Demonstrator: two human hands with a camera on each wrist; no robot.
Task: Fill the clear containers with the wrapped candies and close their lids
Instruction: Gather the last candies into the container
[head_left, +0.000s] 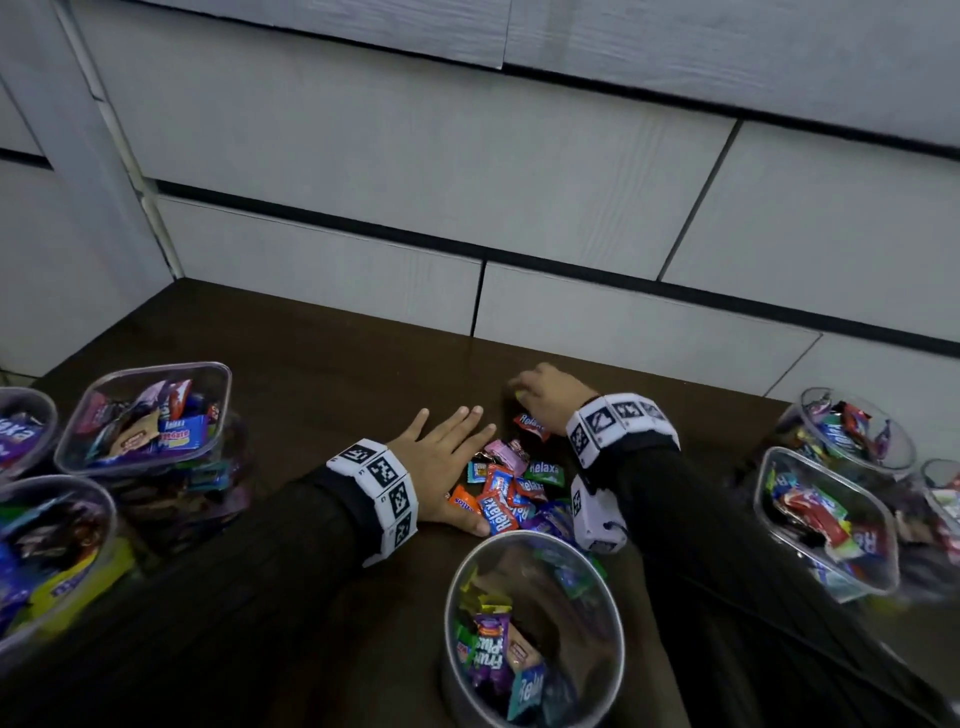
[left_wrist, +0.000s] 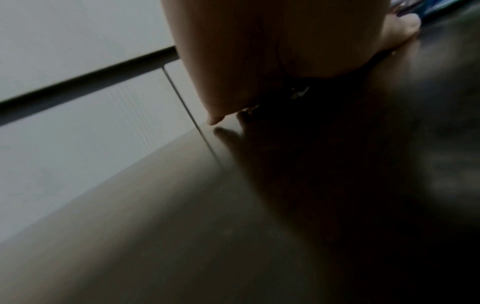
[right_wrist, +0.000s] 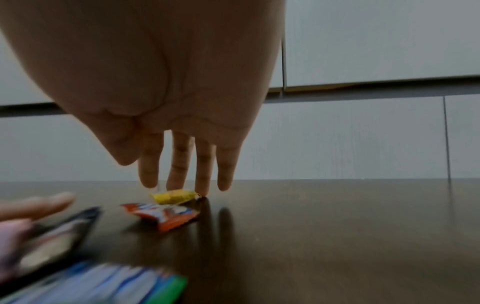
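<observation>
Left hand lies flat and relaxed on the surface, right next to the candy pile. Right hand has straight fingers reaching down onto a yellow candy, not gripping it.

A loose heap of wrapped candies lies mid-table, between both hands; a round clear plastic tub sits nearer. Filled clear containers flank left and, seemingly, right.
</observation>
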